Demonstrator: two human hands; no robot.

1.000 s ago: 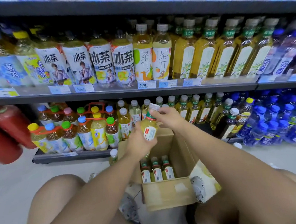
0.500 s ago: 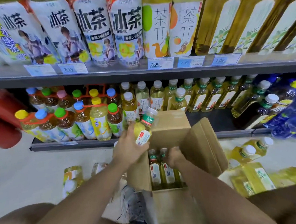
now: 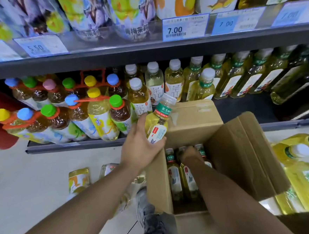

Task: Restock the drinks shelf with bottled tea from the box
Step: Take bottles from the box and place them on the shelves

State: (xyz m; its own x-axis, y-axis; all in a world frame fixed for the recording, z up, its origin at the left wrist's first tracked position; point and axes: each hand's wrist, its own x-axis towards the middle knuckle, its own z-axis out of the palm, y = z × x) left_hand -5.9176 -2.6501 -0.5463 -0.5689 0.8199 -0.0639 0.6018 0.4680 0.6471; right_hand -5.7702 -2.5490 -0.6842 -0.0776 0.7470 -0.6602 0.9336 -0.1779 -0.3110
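Note:
My left hand (image 3: 140,149) grips a yellow tea bottle (image 3: 157,122) with a green neck band and white cap, tilted, above the left wall of the open cardboard box (image 3: 192,123). My right hand (image 3: 189,153) is down inside the box, fingers closed over the top of a bottle there. Three matching bottles (image 3: 174,172) stand along the box's left side. The bottom shelf (image 3: 73,145) behind the box carries rows of the same tea (image 3: 205,85), with a bare dark gap at the shelf's front right (image 3: 248,106).
Multipacks with coloured caps (image 3: 62,114) fill the shelf's left side. Loose bottles lie on the floor at left (image 3: 78,180), and wrapped yellow bottle packs (image 3: 300,170) at right. The upper shelf edge (image 3: 145,51) with price tags hangs overhead. A grey shoe (image 3: 147,210) sits beside the box.
My view has moved closer and lower. My right hand left the held bottle's cap and went down into the box; my left hand keeps the bottle, slightly lower.

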